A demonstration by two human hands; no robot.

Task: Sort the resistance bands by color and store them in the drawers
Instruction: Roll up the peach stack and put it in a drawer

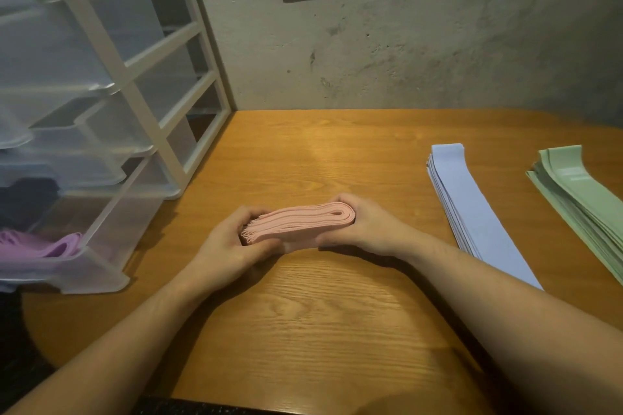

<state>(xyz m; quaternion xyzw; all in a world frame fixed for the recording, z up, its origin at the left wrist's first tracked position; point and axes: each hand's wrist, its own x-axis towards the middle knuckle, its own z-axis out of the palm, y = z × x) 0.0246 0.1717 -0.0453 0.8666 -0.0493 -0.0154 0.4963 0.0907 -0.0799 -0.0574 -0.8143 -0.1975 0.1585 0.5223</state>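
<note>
Head cam: left hand (232, 242) and right hand (362, 226) both curl round a folded pink band stack (300, 222), gripping its ends; it's just above the table (320, 313).

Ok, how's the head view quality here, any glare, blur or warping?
Head view: warm glare patch on the table; wide-angle bending at the drawer unit, blurred near the left edge; pink bands sharp, both hands casting soft shadows.
</note>
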